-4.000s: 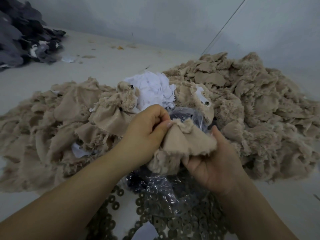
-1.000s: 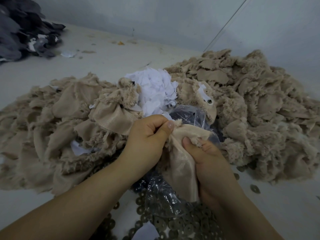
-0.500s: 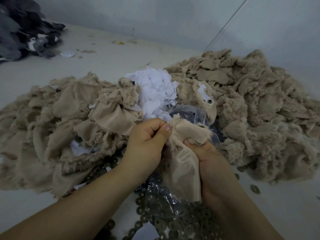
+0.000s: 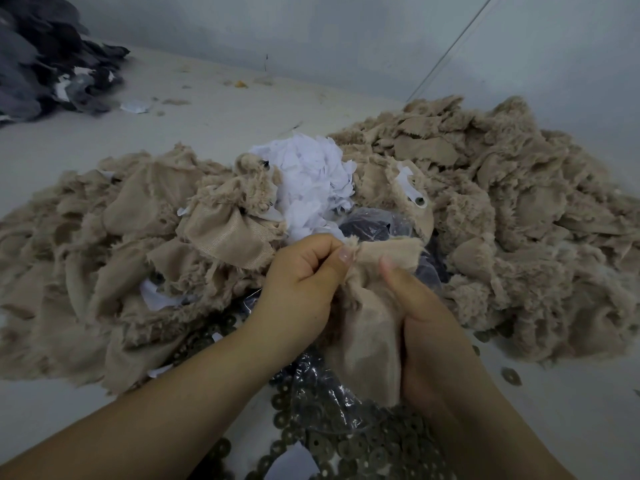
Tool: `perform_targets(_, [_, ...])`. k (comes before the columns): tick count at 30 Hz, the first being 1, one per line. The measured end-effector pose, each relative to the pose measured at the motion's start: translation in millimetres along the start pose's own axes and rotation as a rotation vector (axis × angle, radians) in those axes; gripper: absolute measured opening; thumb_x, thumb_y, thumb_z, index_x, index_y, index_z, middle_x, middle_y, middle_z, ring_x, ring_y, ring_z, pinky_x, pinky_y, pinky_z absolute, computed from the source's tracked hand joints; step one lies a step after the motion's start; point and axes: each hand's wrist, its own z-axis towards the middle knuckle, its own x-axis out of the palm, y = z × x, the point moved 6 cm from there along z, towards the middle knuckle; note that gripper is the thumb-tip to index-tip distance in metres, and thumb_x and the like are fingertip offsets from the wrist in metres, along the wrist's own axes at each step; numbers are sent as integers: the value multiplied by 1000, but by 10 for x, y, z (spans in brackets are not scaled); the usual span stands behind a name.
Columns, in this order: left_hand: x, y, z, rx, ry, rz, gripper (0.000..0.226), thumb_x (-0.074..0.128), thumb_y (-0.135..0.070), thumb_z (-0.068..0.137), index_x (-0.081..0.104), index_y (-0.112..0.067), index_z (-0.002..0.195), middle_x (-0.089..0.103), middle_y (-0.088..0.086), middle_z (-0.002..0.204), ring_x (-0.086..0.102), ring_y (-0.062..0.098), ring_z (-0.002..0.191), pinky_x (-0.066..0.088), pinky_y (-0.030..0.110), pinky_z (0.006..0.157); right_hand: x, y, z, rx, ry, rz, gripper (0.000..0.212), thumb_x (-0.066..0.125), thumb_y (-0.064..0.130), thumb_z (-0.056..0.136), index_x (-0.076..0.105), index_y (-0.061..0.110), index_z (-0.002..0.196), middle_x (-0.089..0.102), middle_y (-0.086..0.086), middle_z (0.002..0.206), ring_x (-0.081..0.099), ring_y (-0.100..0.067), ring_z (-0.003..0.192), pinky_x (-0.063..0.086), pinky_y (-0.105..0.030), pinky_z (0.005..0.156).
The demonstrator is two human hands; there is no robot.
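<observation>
Both hands hold one beige plush fabric piece (image 4: 372,327), its smooth backing turned outward, just above a clear plastic bag (image 4: 322,407). My left hand (image 4: 304,278) pinches the piece's upper left edge between thumb and curled fingers. My right hand (image 4: 426,323) grips its right side, thumb pressed on the front, the fingers hidden behind the cloth. Fuzzy pile shows along the top edge.
Heaps of beige plush pieces lie left (image 4: 104,254) and right (image 4: 502,209), with a wad of white scraps (image 4: 311,178) between. Dark round washers (image 4: 363,448) spread under the bag near me. A dark fabric pile (image 4: 45,53) sits far left. Walls meet behind.
Over four seconds the bunched piece was turned and stretched so its smooth backing hangs down. In the last half second my right thumb rose higher on the front; the top edge spread rightwards.
</observation>
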Motion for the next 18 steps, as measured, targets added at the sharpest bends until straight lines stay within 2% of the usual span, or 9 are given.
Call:
perform_targets(4, [57,0,-36,-11,70,-10,45,51,-24,91,47,17,73,42,32,65,39,24,62,36,37,60,-52,14,30,-47,-39,-56,44,70,34,79,73,-2,104,70,-28,106,69,-35,95,56,-46,92])
perform_targets(7, [67,-33,-55,14,63,44,41,59,-29,87,53,8,71,46,20,61,42,20,59,38,34,56,-78,30,26,-52,-56,-120,45,72,40,73,74,1,95,73,-15,80,70,-21,69,57,-30,60])
perform_targets(8, [67,-48,-59,27,57,67,40,61,-29,86,53,7,70,46,17,61,42,19,59,37,34,54,-82,31,18,-57,-62,-142,47,72,42,71,74,2,96,74,-13,80,70,-19,70,56,-28,60])
perform_targets(10, [50,-42,-60,10,39,35,42,59,-26,88,52,11,70,46,20,61,41,19,59,37,35,55,-77,26,12,-68,-59,-145,47,70,40,74,74,6,106,75,-16,99,72,-27,92,57,-40,83])
perform_targets(12, [30,10,-61,-53,19,-56,41,59,-21,92,54,15,73,49,31,65,43,23,64,40,38,61,-55,10,3,-45,-52,-101,43,67,35,79,73,7,112,73,-20,110,68,-35,107,50,-51,101])
perform_targets(14, [27,78,-71,-136,-3,-165,38,59,-15,95,54,18,78,49,40,70,45,28,71,40,44,68,-26,-17,4,1,-47,-33,40,65,30,83,71,5,115,71,-22,114,66,-38,112,45,-55,105])
perform_targets(18, [43,128,-90,-216,-31,-266,47,60,-22,87,47,23,80,41,49,75,44,32,77,37,47,71,25,-52,6,87,-14,111,43,65,26,81,71,3,116,68,-24,120,60,-40,120,40,-57,110])
